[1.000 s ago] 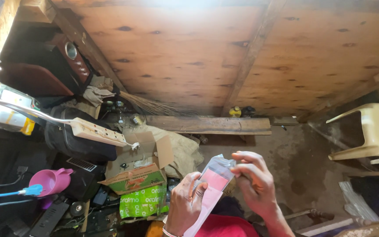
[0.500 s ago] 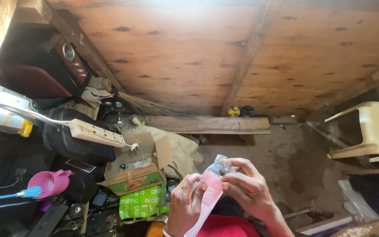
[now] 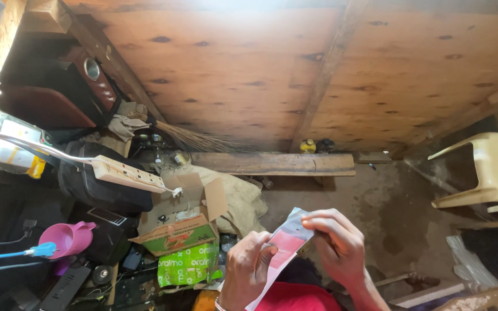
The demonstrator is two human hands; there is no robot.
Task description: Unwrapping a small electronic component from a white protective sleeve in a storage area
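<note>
My left hand (image 3: 248,270) and my right hand (image 3: 335,246) both grip a small flat packet (image 3: 285,245), silvery at the top with a pink-red panel. The left hand pinches its lower left side. My right hand's fingers curl over its upper right corner. The packet is held low in the view, above a red garment (image 3: 295,296) at the bottom edge.
A white power strip (image 3: 127,174) hangs over a black bag at left. Below it are an open cardboard box (image 3: 183,222), a green box (image 3: 188,265) and a pink cup (image 3: 67,237). A cream plastic chair (image 3: 491,173) stands right; a wooden plank (image 3: 272,163) lies against the plywood wall.
Both hands with the packet have shifted slightly lower in the view. My right hand's fingers have closed further over the packet's top corner.
</note>
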